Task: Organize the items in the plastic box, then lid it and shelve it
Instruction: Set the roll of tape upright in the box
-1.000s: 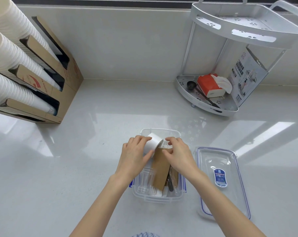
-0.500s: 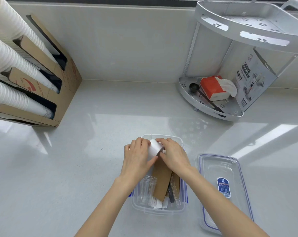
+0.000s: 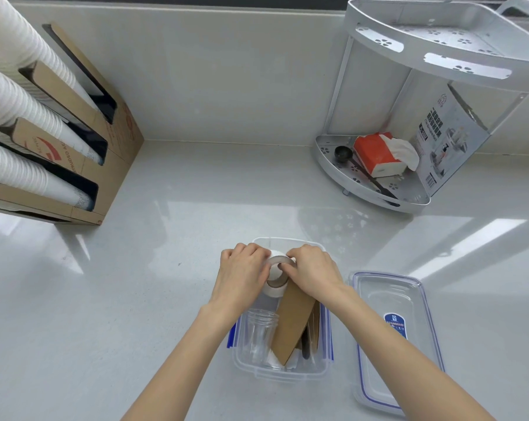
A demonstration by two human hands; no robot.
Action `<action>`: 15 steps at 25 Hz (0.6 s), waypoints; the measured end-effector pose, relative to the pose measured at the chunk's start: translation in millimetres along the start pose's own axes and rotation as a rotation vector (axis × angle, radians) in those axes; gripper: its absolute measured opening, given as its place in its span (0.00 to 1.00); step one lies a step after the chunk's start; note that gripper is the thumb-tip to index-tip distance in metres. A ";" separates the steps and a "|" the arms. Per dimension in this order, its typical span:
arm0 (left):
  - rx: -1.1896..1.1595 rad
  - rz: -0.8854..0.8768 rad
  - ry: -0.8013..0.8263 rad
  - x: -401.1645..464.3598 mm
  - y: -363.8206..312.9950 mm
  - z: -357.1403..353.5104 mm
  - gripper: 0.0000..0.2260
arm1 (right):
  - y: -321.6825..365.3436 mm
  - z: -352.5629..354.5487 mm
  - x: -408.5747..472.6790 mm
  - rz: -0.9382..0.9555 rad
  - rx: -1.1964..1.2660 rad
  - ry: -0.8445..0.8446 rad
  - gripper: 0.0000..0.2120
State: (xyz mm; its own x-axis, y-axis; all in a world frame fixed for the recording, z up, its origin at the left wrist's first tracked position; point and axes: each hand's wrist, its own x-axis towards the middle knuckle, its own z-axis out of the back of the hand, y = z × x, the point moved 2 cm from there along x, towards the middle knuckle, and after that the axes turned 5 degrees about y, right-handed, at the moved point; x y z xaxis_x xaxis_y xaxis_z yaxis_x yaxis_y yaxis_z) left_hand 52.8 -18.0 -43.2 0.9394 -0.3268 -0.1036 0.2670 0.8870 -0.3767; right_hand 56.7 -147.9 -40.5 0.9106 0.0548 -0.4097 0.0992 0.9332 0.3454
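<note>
A cardboard dispenser [image 3: 74,141] is standing at the far left of the pale bench [image 3: 166,268], with stacks of white paper cups [image 3: 17,95] poking out of its slots. Near the front middle, the clear plastic box [image 3: 283,370] is sitting on the bench with its lid off. The left hand [image 3: 242,275] is curling its fingers round the left side of a roll of tape [image 3: 277,276], its grip closing on the roll over the far half of the box. The right hand [image 3: 313,273] is gripping the same roll from the right, thumb pressing at the ring's edge. Below the hands, a clear jar [image 3: 258,337] is lying in the box's left part, beside a brown cardboard piece [image 3: 292,326] leaning at a tilt, with a dark object next to it that is too hidden to make out. Just right of the box, the blue-rimmed lid [image 3: 391,338] is lying flat on the bench. At the far right, a white corner shelf rack [image 3: 378,192] is holding a black scoop [image 3: 343,153], a red tissue pack [image 3: 378,154] and a printed carton [image 3: 448,141].
</note>
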 end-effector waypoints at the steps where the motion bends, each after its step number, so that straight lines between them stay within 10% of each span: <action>1: 0.006 0.000 0.001 1.0 0.1 -0.2 0.14 | -0.1 -0.5 1.5 -0.015 -0.004 0.014 0.17; 15: 0.090 -0.021 0.075 -5.7 4.9 -9.2 0.27 | -1.0 -4.9 9.3 -0.022 0.209 -0.110 0.16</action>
State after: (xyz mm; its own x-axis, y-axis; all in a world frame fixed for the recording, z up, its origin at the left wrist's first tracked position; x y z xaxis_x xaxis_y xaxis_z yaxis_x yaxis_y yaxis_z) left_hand 46.8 -14.7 -52.9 0.9158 -0.3657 -0.1664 0.3075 0.9045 -0.2953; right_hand 63.1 -146.6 -48.7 0.9444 -0.0140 -0.3284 0.1897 0.8392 0.5097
